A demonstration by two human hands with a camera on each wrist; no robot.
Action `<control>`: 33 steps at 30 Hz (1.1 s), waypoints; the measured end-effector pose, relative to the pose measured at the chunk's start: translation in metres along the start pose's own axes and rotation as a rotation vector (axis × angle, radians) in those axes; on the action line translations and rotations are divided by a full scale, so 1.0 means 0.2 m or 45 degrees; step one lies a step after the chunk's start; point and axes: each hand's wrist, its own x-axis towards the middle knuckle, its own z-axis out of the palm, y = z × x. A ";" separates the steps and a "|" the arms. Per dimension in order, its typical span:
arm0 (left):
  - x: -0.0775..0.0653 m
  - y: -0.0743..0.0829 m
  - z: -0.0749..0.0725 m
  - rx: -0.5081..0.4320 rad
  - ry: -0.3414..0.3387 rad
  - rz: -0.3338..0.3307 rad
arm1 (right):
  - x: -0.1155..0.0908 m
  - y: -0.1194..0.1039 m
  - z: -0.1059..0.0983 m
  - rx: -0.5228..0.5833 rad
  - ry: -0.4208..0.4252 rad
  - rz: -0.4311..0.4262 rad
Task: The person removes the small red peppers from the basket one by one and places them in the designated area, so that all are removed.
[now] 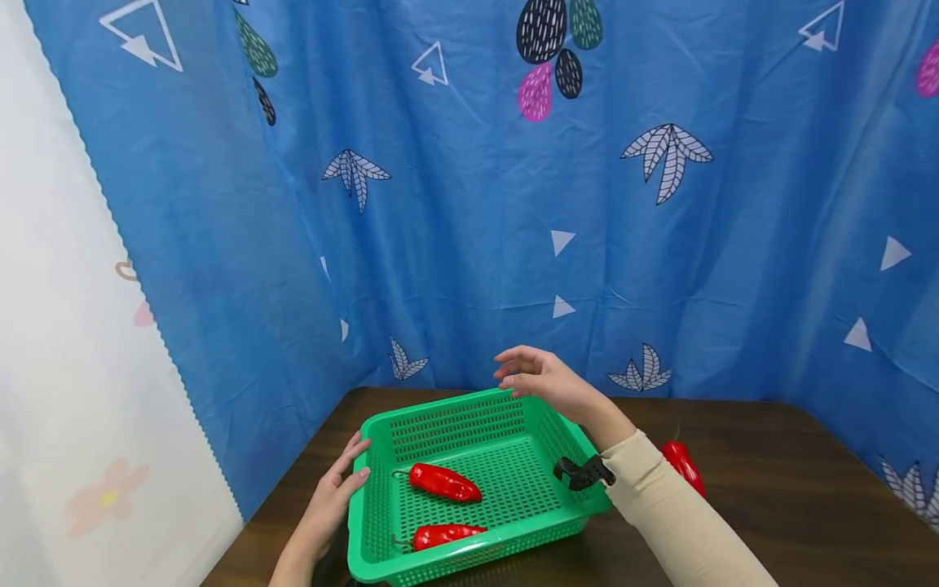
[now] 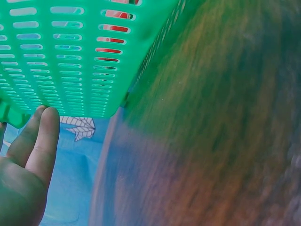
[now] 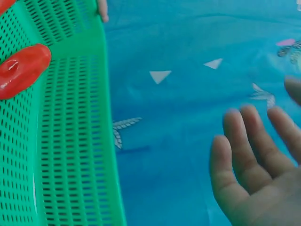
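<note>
A green perforated plastic basket (image 1: pixel 469 538) is in the middle of the table in the head view. Inside it are two red peppers: one (image 1: pixel 445 483) near the centre, the other (image 1: pixel 446 536) by the front wall. At the left rim, my left hand (image 1: pixel 330 497) rests its fingertips and thumb against the basket; the left wrist view shows straight fingers (image 2: pixel 46 141) at the outer wall. My right hand (image 1: pixel 546 381) hovers above the far right corner, holding nothing, its fingers loosely bent. A third red pepper (image 1: pixel 684 467) lies on the table to the right, partly behind my right sleeve.
The dark brown wooden table (image 1: pixel 770 489) extends to the right of the basket. Behind it hangs a patterned blue curtain (image 1: pixel 469 244), with a white cloth (image 1: pixel 88 342) at the left. A black band (image 1: pixel 583 473) is on my right wrist, over the basket's right side.
</note>
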 end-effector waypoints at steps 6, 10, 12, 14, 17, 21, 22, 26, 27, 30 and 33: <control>0.00 0.00 0.00 0.013 0.005 0.011 | 0.10 0.01 0.10 -0.064 -0.242 0.029; -0.01 0.00 0.00 0.013 0.016 0.011 | 0.16 0.03 0.18 -0.085 -0.417 0.061; -0.01 0.00 0.01 0.011 0.015 0.009 | 0.17 0.06 0.21 -0.073 -0.486 0.091; -0.01 0.00 0.01 0.010 0.016 0.010 | 0.18 0.08 0.23 -0.066 -0.529 0.133; -0.01 0.00 0.02 0.007 0.020 0.012 | 0.19 0.12 0.26 -0.062 -0.570 0.213; -0.01 0.00 0.02 0.007 0.030 0.017 | 0.18 0.18 0.31 -0.164 -0.702 0.341; -0.01 0.00 0.02 0.008 0.031 0.019 | 0.18 0.19 0.32 -0.199 -0.744 0.369; -0.01 -0.01 0.02 0.004 0.030 0.019 | 0.19 0.22 0.35 -0.290 -0.892 0.459; -0.01 -0.01 0.03 0.002 0.030 0.017 | 0.19 0.22 0.35 -0.290 -0.924 0.483; -0.01 -0.01 0.03 -0.003 0.030 0.011 | 0.19 0.23 0.36 -0.293 -0.994 0.541; -0.01 0.00 0.03 -0.012 0.033 0.012 | 0.20 0.23 0.38 -0.334 -1.046 0.593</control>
